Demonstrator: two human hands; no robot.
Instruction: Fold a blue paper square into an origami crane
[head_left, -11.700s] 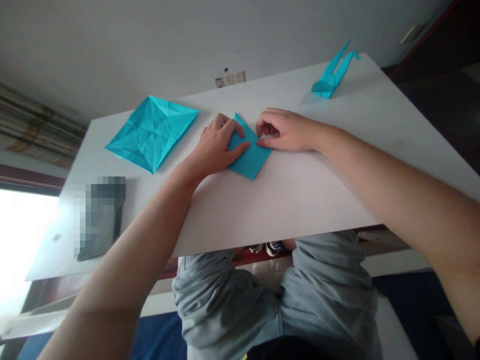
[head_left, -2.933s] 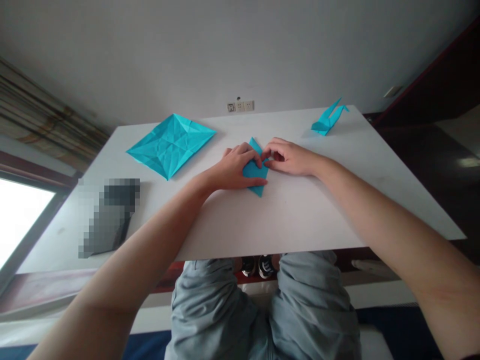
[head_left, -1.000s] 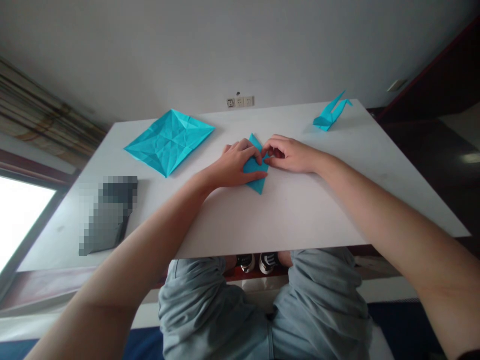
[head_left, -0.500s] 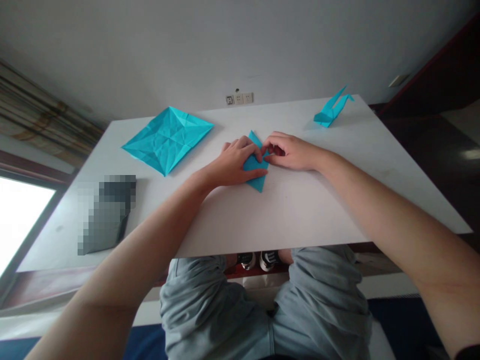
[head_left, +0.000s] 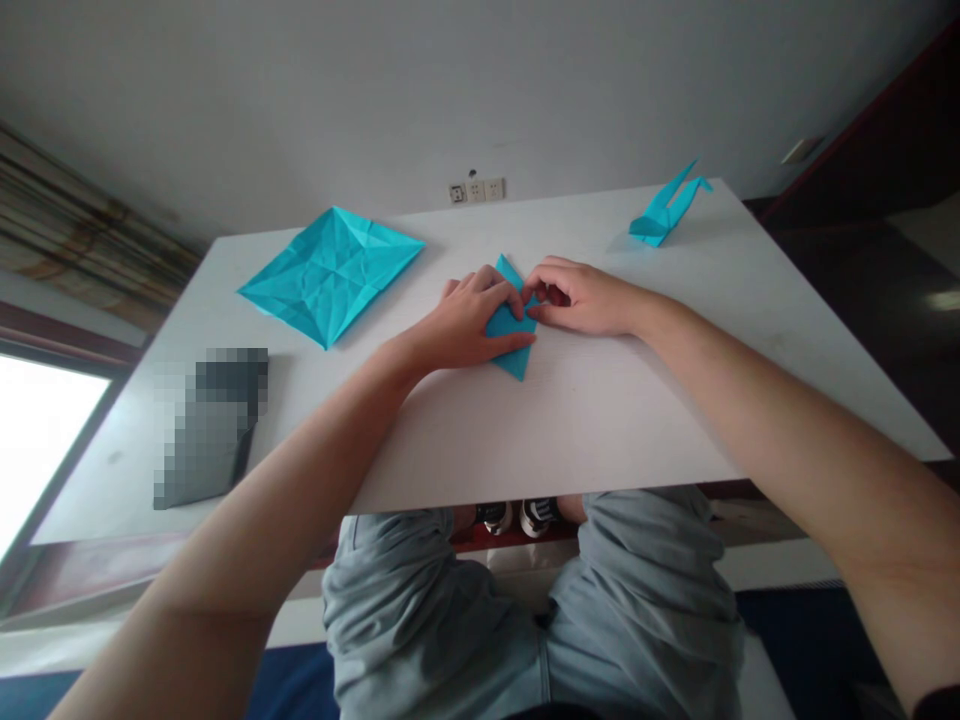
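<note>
A small piece of folded blue paper (head_left: 508,322) lies on the table in front of me, its pointed corners showing above and below my fingers. My left hand (head_left: 472,315) holds it down from the left, with the thumb stretched across its lower part and the index finger bent over its middle. At its right edge, my right hand (head_left: 566,295) pinches the paper between thumb and index finger, the other fingers curled in. The fingertips of both hands nearly meet. The fold beneath them is partly hidden.
A creased, unfolded blue sheet (head_left: 330,275) lies at the left on the white table (head_left: 600,420). A blue paper crane (head_left: 661,220) stands at the back right. A blurred dark object (head_left: 214,425) lies near the left edge. Wall sockets (head_left: 476,190) are behind the table.
The view has shifted slightly, so the table's far edge and the crane sit a little higher. Both hands keep nearly the same position on the folded paper.
</note>
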